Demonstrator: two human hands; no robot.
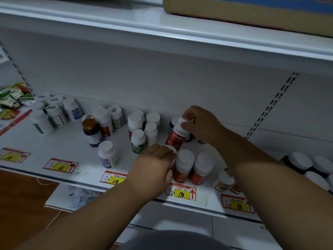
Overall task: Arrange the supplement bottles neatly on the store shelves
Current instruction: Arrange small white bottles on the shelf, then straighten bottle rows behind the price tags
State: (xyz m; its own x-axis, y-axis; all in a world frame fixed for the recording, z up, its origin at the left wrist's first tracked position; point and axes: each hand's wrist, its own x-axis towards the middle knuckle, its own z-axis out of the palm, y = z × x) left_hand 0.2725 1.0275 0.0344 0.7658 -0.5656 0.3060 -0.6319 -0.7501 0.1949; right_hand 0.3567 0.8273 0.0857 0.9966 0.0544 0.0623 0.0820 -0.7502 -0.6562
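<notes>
Hands on red-labelled bottles

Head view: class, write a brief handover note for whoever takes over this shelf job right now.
Right hand: grips the cap of a tilted red bottle.
Left hand: closed on another bottle's white cap, in front.
Done: two red bottles stand behind the 198 tag.
Left: set down both held bottles; straighten the loose clusters along the shelf, including the brown-capped bottle.
</notes>
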